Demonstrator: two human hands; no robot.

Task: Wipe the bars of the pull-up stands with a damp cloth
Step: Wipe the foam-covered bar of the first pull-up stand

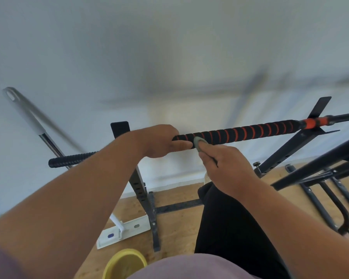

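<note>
The left hand (161, 140) curls its fingers around the near end of the bar (238, 132), black foam spiralled with orange stripes and lying across the stand's uprights, while the right hand (226, 168) pinches a small grey-green cloth (197, 143) against it just beside the left.

Wooden floor (175, 234), light brown. On it: black stand base (155, 224) near wall, white flat mop head (123, 231) just left of base, yellow bowl (125, 262) at bottom edge, black metal frame (328, 200) lying at right.
</note>
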